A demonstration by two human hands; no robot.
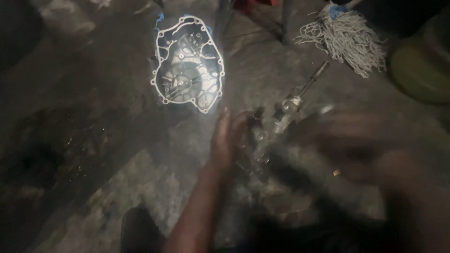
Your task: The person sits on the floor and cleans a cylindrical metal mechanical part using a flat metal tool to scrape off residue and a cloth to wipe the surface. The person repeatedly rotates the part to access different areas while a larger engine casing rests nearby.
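Metal parts cluster (255, 140) sits on the floor (117, 154) beside a shaft tool (300, 96), left hand (229, 138) open against it, blurred right hand (347, 145) grip unclear; best steadied low, away from the engine cover (187, 63).

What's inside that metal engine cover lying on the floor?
The engine cover lies open side up on the concrete floor. Inside show a round hub, ribs and bolt holes along its pale rim. The glare and dark hide finer parts, and whatever is under it is covered.
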